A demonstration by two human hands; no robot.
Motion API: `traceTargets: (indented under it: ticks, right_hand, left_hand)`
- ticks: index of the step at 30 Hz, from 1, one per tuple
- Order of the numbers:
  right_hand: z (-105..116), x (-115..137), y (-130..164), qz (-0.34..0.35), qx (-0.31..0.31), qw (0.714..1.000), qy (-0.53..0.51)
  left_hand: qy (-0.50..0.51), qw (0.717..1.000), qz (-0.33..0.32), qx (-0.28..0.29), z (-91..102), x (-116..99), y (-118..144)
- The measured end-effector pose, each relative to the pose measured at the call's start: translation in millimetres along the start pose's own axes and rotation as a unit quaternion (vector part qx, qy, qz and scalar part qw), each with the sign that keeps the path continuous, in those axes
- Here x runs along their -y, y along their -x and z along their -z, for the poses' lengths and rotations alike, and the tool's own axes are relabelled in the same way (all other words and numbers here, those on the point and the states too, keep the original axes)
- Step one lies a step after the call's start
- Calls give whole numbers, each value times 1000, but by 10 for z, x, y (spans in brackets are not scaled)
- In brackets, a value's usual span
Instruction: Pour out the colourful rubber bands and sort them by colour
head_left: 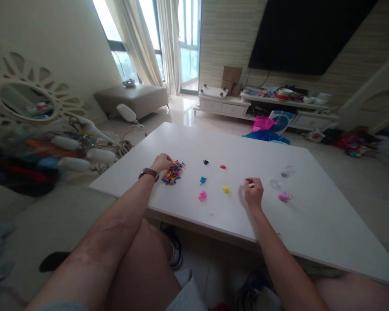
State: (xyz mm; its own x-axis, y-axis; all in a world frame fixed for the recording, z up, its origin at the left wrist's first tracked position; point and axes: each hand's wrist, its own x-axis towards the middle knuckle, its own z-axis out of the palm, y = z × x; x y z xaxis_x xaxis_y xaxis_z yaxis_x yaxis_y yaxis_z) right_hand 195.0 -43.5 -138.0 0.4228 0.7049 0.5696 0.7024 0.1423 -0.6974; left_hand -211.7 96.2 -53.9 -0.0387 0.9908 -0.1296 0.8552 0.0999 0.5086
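White and low, the table fills the middle of the frame in a living room with a dark television at upper right. Left of centre on it lies a mixed pile of coloured rubber bands; the left hand, a wristwatch on its wrist, rests curled against the pile's left edge, and whether it grips any bands cannot be told. Right of centre, the right hand has its fingers pinched narrow on something small and reddish. Between the hands sit small sorted clusters: black, red, blue, yellow and pink. Just right of the right hand are a magenta cluster and a clear container.
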Motion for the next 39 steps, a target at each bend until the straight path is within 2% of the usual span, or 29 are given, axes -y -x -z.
traceTargets:
  ticks: [5, 11, 14, 19, 26, 39]
  right_hand:
    - [-6, -24, 1, -25, 4, 1000, 1]
    - [-15, -19, -9, -29, 5, 1000, 1]
    - [-21, -15, -7, -34, 6, 999, 0]
    - [-37, -23, 2, -45, 7, 999, -3]
    - [-58, -51, 10, -41, 7, 999, -9]
    - [-51, -47, 9, -39, 19, 999, 8]
  left_hand:
    - [17, 1000, 9, 2, 11, -17, -8]
    - [-29, 998, -54, 1, -110, 14, -63]
    - [-49, 997, -52, -4, -139, -4, -53]
    - [-25, 999, -21, 19, -50, -39, -18]
    - [10, 1000, -18, 18, 26, -51, -15]
    - [-58, 994, -96, -3, -165, -34, -110]
